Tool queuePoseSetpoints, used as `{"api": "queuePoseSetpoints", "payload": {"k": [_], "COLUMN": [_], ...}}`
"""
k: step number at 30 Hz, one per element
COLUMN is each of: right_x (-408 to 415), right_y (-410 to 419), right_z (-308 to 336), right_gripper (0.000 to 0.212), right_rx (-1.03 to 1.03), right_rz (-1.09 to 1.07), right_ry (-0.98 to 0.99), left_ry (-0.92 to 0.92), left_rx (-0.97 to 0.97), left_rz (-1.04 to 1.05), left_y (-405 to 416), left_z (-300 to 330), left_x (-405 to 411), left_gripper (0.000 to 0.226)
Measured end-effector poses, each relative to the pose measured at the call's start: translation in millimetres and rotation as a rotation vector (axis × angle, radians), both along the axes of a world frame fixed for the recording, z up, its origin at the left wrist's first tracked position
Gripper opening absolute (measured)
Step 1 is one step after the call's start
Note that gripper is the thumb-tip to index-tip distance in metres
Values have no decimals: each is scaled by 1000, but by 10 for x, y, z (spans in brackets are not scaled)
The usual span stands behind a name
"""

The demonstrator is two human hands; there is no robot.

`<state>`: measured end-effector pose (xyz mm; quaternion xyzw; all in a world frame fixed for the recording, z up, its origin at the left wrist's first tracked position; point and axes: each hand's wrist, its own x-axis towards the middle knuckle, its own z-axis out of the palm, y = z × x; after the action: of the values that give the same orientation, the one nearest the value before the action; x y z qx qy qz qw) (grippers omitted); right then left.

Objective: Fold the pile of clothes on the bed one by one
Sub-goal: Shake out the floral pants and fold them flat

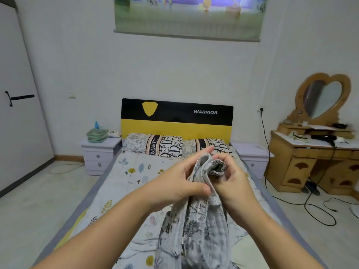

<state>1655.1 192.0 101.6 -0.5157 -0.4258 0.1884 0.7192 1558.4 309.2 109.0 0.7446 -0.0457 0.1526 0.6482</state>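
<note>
Garment held up by one end, both hands on it

Door [17, 113] and small nightstand [99, 150] sit off to our left, well apart from the work. Coming inward, our left hand [174, 183] is closed on the upper end of the grey patterned garment [196, 226], thumb pressed against the bunched cloth. Just beside it our right hand [233, 183] also grips that same end, fingers curled round a stitched opening that looks like a cuff or hem; which of the two we cannot tell. The two hands are nearly touching, with the cloth pinched between them.

From there the garment hangs straight down toward us, its long axis running from the hands to the bottom edge of the view, over the bed [136, 171] with its leaf-print sheet. Its lower end is out of sight, so we cannot say whether it rests on the mattress.

We judge that spreading comes next: both hands are equally near the top edge, so they would part sideways along it. Farther right stands the dressing table [310, 152] with its heart mirror, clear of us.
</note>
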Motion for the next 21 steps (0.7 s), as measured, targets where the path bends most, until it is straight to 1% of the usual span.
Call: {"api": "queuePoseSetpoints", "payload": {"k": [3, 5, 8, 10, 12, 14, 16, 17, 18, 19, 21], "right_x": [-7, 21, 40, 67, 143, 256, 384, 450, 516, 586, 731], "right_y": [36, 34, 25, 5, -32, -91, -162, -202, -246, -292, -391], "right_z": [-40, -41, -52, -81, -111, -130, -132, -124, -112, -94, -48], "right_gripper": [40, 35, 26, 24, 23, 22, 19, 18, 18, 19, 21], "right_rx": [37, 39, -14, -36, -54, -93, -128, -145, -155, -160, -158], "right_rz": [-100, -194, -271, -298, -355, -428, -497, -539, -585, -629, -706], "right_ry": [-14, -102, -218, -198, -148, -125, -125, -129, -129, -125, -106], "left_ry": [-66, -85, -82, -76, -15, 108, 223, 270, 305, 320, 315], "left_rx": [8, -3, -4, 25, 38, 20, 10, -25, -87, -182, -428], "left_rz": [96, 92, 124, 201, 344, 451, 511, 524, 531, 525, 417], "left_y": [-72, -94, -76, -44, 49, 231, 431, 524, 627, 717, 901], "left_z": [2, -20, -59, -82, -100, -134, -155, -168, -178, -180, -195], "left_x": [67, 75, 95, 111, 115, 83, 32, 2, -38, -85, -216], "left_gripper": [64, 49, 38, 27, 19, 22, 27, 31, 29, 22, 7]}}
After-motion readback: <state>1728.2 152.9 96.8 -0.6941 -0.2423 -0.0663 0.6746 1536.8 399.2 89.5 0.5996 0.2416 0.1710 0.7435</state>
